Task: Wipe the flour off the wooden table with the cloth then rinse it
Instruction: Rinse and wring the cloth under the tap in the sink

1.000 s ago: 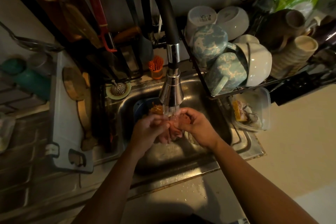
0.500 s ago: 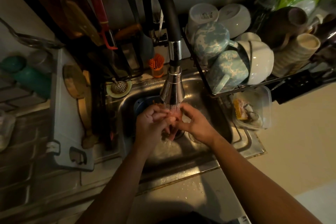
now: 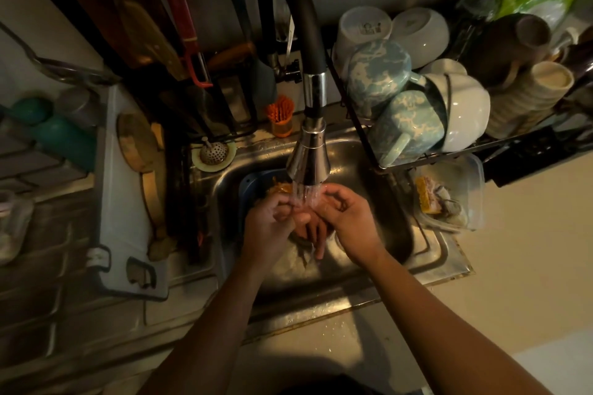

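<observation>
Both my hands are over the steel sink point(image 3: 324, 300), under the water running from the chrome faucet head point(image 3: 309, 160). My left hand point(image 3: 268, 229) and my right hand point(image 3: 351, 224) press together in the stream, the right one's fingers curled. Something reddish-brown point(image 3: 313, 232) hangs between them. I cannot tell whether it is the cloth or fingers. No wooden table is in view.
A blue dish point(image 3: 252, 181) with something orange lies at the sink's back. A black rack point(image 3: 426, 155) of mugs and bowls overhangs the right side, above a clear plastic container point(image 3: 449, 202). A white cutting board point(image 3: 118, 202) and a strainer point(image 3: 213, 153) sit on the left.
My hands keep rubbing together under the running water. The right hand's fingers have lifted and curled higher into the stream. The hands stay in the same place.
</observation>
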Tool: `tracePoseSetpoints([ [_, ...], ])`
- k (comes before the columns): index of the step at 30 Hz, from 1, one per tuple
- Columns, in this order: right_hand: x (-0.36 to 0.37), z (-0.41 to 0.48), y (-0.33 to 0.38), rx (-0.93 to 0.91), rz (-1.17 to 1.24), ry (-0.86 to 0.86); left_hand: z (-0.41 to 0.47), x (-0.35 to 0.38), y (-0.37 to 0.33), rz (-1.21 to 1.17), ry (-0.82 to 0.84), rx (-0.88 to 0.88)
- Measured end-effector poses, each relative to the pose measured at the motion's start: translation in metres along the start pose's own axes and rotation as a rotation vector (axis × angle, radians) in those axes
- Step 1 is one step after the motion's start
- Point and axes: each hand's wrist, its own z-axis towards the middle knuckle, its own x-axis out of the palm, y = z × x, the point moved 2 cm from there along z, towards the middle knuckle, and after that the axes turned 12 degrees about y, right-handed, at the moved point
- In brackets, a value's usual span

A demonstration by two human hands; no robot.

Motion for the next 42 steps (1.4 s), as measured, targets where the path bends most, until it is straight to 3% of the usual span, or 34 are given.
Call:
tracePoseSetpoints([
  [3, -0.002, -0.002, -0.003, 0.044, -0.111, 0.045, 0.001, 0.001, 0.001, -0.041, -0.106, -0.018],
  [9, -0.005, -0.001, 0.000, 0.096, -0.313, 0.021, 0.004, 0.002, -0.004, 0.001, -0.107, -0.006],
  [14, -0.001, 0.000, -0.002, 0.104, -0.201, 0.086, 0.013, -0.001, -0.010, -0.065, -0.195, -0.056],
  [19, -0.004, 0.004, -0.003, 0.069, -0.188, -0.074, 0.010, 0.004, -0.016, -0.102, -0.113, -0.015],
  [26, -0.001, -0.001, -0.001, 0.007, -0.043, -0.020, 0.016, 0.001, -0.010, -0.055, -0.065, -0.047],
  [30, -0.008, 0.000, 0.001, -0.001, -0.035, -0.071, 0.004, 0.010, -0.005, -0.139, 0.080, -0.055],
  [36, -0.004, -0.001, -0.004, 0.009, -0.160, 0.066, 0.000, 0.000, -0.007, -0.190, -0.049, -0.103],
  [39, -0.003, 0.002, -0.003, 0.018, -0.127, -0.023, -0.004, 0.003, -0.010, -0.158, 0.002, -0.126],
  [42, -0.004, -0.001, -0.009, 0.056, -0.009, 0.115, -0.001, 0.002, -0.014, -0.131, -0.049, -0.113],
])
